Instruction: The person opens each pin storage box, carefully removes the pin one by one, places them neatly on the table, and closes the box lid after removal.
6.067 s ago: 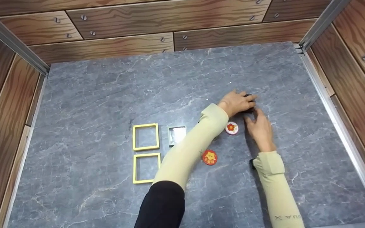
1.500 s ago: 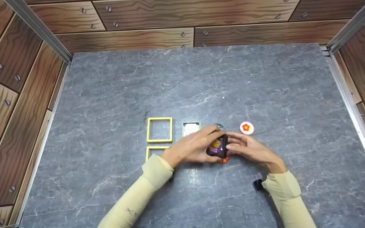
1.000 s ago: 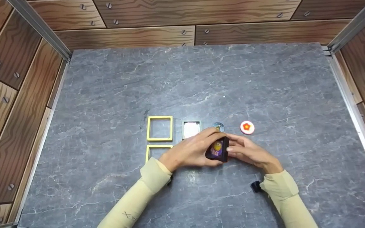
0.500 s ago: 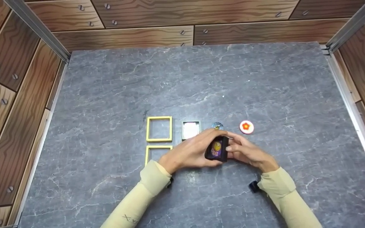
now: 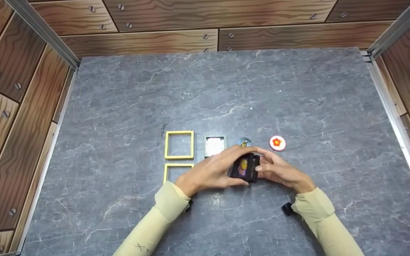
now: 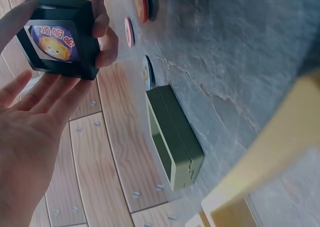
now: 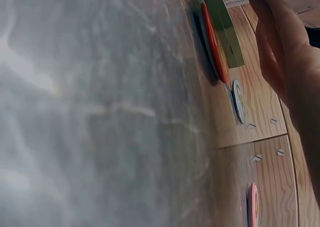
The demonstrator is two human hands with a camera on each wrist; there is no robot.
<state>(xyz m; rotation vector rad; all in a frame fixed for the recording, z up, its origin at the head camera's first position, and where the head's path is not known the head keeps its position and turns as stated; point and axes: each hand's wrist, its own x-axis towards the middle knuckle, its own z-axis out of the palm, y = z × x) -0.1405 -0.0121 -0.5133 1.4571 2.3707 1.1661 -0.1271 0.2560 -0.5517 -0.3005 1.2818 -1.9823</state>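
Observation:
Both hands meet over the middle of the table around a black square display frame (image 5: 250,170), tilted up off the surface. A purple round badge (image 5: 242,166) with a yellow figure shows inside it. My left hand (image 5: 212,170) grips the frame from the left, thumb below and fingers over the top. My right hand (image 5: 279,170) pinches its right edge, where a narrow gap shows between two black layers. In the left wrist view the frame (image 6: 86,34) faces the camera, fingers on both sides. The right wrist view shows only part of the right hand (image 7: 295,52).
Two yellow square frames (image 5: 179,157) (image 5: 179,165) lie left of the hands. Near them lies a grey-green frame (image 5: 205,145). Behind the hands are a blue badge (image 5: 244,141) and a white-rimmed flower badge (image 5: 277,143). A red badge (image 7: 215,44) lies below the hands.
The black frame came from the back right to the middle, now held by both hands. Over the last half second its right-hand layer has parted slightly from the rest.

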